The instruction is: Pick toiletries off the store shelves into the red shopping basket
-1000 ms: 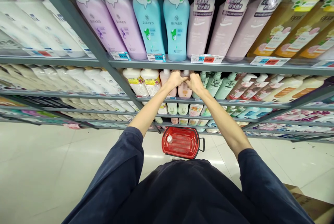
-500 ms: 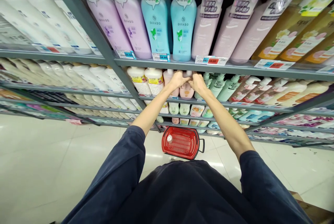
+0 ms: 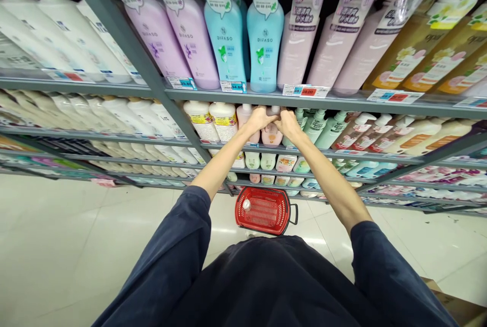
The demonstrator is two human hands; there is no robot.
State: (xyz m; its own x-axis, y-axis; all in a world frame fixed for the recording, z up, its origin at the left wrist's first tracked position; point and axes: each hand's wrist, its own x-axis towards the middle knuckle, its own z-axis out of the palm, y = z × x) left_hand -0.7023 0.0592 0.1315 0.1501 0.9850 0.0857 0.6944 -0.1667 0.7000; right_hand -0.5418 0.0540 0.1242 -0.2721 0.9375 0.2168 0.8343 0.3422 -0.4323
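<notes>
Grip: left hand (image 3: 262, 119) and right hand (image 3: 288, 123) pinch the pink bottle (image 3: 271, 136) between them; adjacent green bottle (image 3: 303, 122) could topple if the right hand knocks it.

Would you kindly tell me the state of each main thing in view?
Pink bottle: upright
Left hand: at the bottle's left, thumb across its front
Right hand: at the bottle's right, grip partly hidden
Red basket: on the floor, holding a small white item
Basket handle: swung out rightward
Blue bottles: upright, side by side
</notes>
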